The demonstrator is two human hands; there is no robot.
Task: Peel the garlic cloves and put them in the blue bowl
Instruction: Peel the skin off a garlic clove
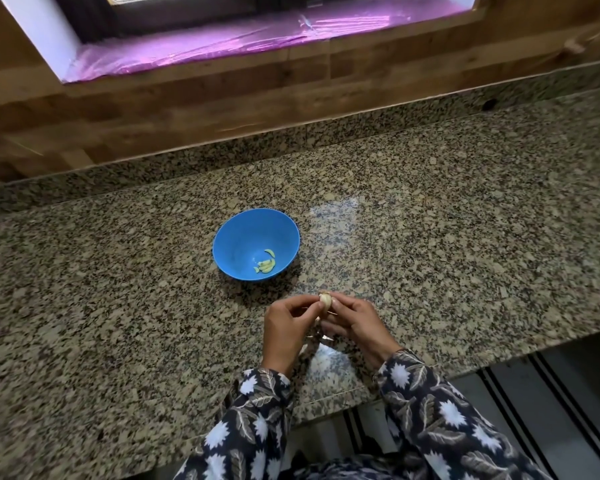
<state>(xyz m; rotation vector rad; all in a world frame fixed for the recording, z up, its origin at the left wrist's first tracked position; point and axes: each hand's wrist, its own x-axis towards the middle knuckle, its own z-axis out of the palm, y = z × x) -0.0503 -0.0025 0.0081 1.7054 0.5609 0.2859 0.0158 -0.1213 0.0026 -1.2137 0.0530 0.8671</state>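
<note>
Your blue bowl (232, 244) sits upright with a few peeled yellowish cloves (265, 266) in the bottom. One pale garlic clove (325, 301) is pinched between your left hand (284, 327) and right hand (354, 323), just this side of the bowl.

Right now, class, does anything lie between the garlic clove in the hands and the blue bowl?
Nothing visible does. The left hand and right hand pinch the garlic clove just on the near side of the blue bowl; only bare granite countertop lies between.

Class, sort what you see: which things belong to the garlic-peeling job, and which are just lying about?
Job: garlic, held by left hand and right hand; bowl; peeled cloves in it.
Lying about: counter; pink foil; wooden wall.
</note>
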